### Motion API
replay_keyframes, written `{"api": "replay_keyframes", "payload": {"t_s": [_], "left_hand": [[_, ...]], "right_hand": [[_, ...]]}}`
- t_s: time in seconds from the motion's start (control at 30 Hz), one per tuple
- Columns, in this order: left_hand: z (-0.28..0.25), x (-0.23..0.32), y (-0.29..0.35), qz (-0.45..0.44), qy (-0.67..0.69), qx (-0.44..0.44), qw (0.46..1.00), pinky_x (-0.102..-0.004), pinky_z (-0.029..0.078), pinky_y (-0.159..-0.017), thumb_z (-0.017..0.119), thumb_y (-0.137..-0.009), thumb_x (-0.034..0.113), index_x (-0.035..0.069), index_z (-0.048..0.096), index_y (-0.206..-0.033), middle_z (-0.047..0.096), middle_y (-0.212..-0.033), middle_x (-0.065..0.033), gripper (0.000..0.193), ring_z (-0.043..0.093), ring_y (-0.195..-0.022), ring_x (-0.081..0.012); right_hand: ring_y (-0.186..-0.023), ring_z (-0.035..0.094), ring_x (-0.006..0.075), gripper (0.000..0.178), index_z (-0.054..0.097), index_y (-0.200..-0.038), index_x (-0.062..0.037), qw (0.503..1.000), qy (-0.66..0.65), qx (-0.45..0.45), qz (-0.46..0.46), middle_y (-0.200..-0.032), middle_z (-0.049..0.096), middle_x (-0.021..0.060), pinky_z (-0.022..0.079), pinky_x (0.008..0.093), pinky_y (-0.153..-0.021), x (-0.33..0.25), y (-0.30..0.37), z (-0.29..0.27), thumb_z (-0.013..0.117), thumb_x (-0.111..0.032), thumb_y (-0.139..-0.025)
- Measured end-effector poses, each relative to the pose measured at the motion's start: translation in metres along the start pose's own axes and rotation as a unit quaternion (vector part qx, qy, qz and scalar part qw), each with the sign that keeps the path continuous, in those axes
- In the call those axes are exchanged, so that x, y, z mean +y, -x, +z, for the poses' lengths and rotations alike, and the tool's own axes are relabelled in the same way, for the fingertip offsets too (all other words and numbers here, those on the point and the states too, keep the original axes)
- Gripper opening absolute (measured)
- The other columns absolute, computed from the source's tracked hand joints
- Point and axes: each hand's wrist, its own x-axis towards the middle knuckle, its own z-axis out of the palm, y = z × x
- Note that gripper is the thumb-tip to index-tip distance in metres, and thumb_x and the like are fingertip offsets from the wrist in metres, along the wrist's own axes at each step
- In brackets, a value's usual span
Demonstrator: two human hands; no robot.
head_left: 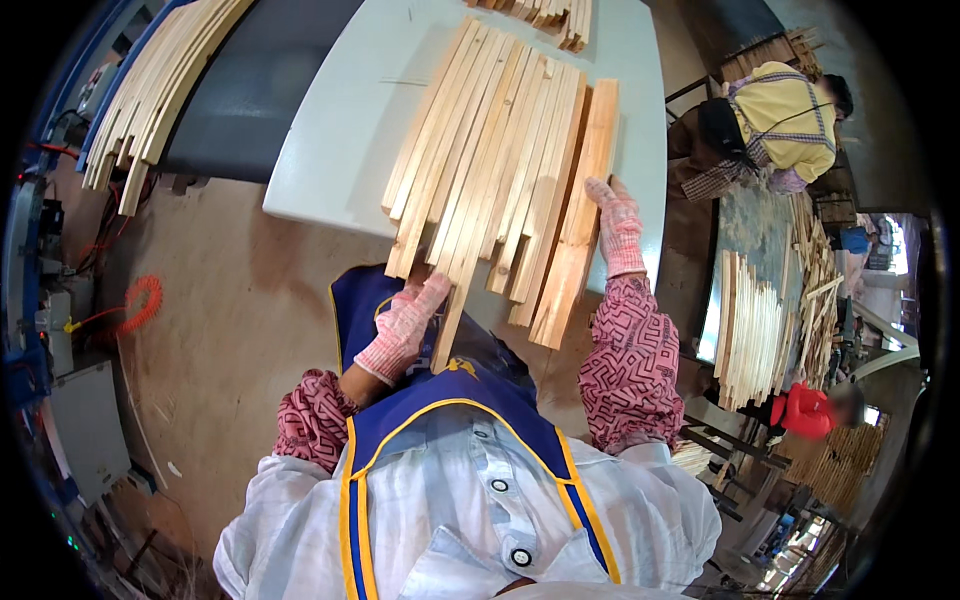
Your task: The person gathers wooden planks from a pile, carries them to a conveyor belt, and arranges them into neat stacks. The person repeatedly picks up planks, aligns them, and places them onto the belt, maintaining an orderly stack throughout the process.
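Note:
A row of pale wooden strips (485,140) lies side by side on a light grey-white table, their near ends uneven and overhanging its edge. My left hand (400,328), in a pink-and-white knit glove, is at these near ends, fingers stretched out against the side of one strip that sticks out farthest toward me. Along the right side of the row lies a wider, more orange wooden strip (577,230), slightly apart at its far end. My right hand (617,228), gloved alike, rests against its outer edge with fingers extended. Both hands are open.
More strips (545,12) lie at the table's (330,150) far end. On the left, a strip stack (170,75) sits beside a dark belt surface (265,80). A red coiled hose (143,304) hangs near machinery. At right, a person in yellow (785,120) bends near another strip-laden table (745,225).

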Motion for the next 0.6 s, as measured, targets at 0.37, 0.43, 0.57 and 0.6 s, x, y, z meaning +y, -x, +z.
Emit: {"api": "replay_keyframes", "payload": {"t_s": [0.37, 0.43, 0.57, 0.6], "left_hand": [[0.012, 0.048, 0.023, 0.016, 0.013, -0.001, 1.000, -0.0251, 0.039, -0.088, 0.058, -0.090, 0.028, 0.008, 0.031, -0.145, 0.058, -0.110, -0.0067, 0.064, 0.050, -0.099, -0.0107], [0.012, 0.054, 0.023, -0.010, 0.089, -0.021, 0.996, -0.0249, 0.034, -0.097, 0.063, -0.086, 0.019, 0.012, 0.021, -0.149, 0.047, -0.131, -0.0079, 0.076, 0.045, -0.114, -0.0127], [0.014, 0.073, 0.031, 0.088, 0.064, -0.032, 0.994, -0.0231, 0.037, -0.094, 0.067, -0.083, 0.013, 0.012, 0.018, -0.150, 0.040, -0.138, -0.0039, 0.082, 0.049, -0.104, -0.0093], [0.016, 0.076, 0.031, 0.089, 0.054, -0.052, 0.993, -0.0234, 0.038, -0.093, 0.066, -0.084, 0.013, 0.012, 0.018, -0.150, 0.044, -0.135, -0.0042, 0.082, 0.050, -0.102, -0.0095]], "right_hand": [[-0.122, 0.047, 0.0378, 0.093, 0.025, -0.145, -0.0049, 0.914, 0.406, 0.002, 0.012, -0.132, 0.047, 0.0263, 0.037, 0.0425, -0.103, -0.034, -0.001, -0.017, 0.054, -0.065, -0.080], [-0.121, 0.049, 0.0367, 0.083, 0.030, -0.143, -0.0053, 0.950, 0.305, 0.028, -0.056, -0.129, 0.050, 0.0240, 0.040, 0.0414, -0.101, -0.074, 0.012, -0.008, 0.054, -0.058, -0.084], [-0.086, 0.061, 0.0173, 0.076, 0.039, -0.138, -0.0032, 0.964, -0.139, -0.223, 0.045, -0.107, 0.059, 0.0125, 0.054, 0.0335, -0.074, -0.154, 0.037, 0.035, 0.063, -0.050, -0.084], [-0.082, 0.061, 0.0186, 0.072, 0.043, -0.135, -0.0023, 0.965, -0.100, -0.238, -0.051, -0.103, 0.060, 0.0125, 0.054, 0.0341, -0.071, -0.143, 0.037, 0.047, 0.064, -0.049, -0.084]]}}
